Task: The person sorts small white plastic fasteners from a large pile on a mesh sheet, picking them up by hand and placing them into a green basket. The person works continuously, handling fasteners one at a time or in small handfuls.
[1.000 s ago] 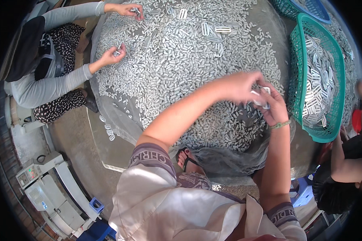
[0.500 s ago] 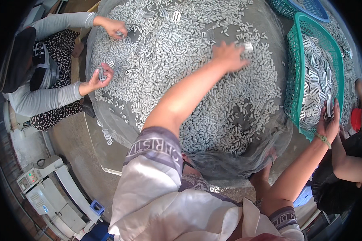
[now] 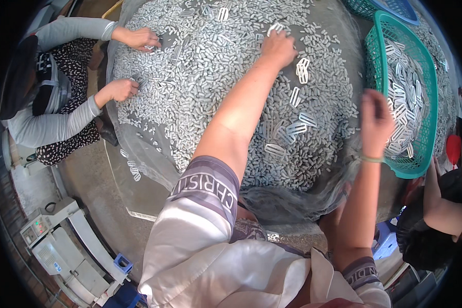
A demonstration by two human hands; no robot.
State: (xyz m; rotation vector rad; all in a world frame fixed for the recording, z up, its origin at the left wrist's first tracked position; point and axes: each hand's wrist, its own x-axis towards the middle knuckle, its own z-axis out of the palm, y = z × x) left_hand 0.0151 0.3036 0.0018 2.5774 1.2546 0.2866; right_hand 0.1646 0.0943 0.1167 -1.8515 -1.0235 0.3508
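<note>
My left hand (image 3: 280, 49) is stretched over the pile of small grey pellets (image 3: 210, 82), its fingers closed on a pale slotted buckle (image 3: 275, 27). My right hand (image 3: 377, 120), smeared by motion, is beside the near left wall of the green basket (image 3: 379, 56); whether its curled fingers hold anything cannot be made out. Slotted metal buckles (image 3: 403, 115) fill part of that basket. Between my hands, several loose buckles lie on the pellets, among them a white one (image 3: 302, 71) and a striped one (image 3: 296, 128).
At the left, a co-worker's hands (image 3: 138, 40) are at the pile's edge. Clear sheeting (image 3: 313, 205) is bunched along the near side. A blue basket (image 3: 398, 9) stands at the far right. Another person's arm (image 3: 441, 210) shows at the right, and a grey machine (image 3: 61, 246) stands lower left.
My left hand has moved farther away and slightly left. My right hand has come left out of the basket. Several buckles now lie on the pellets. The co-worker's nearer hand no longer shows its buckle.
</note>
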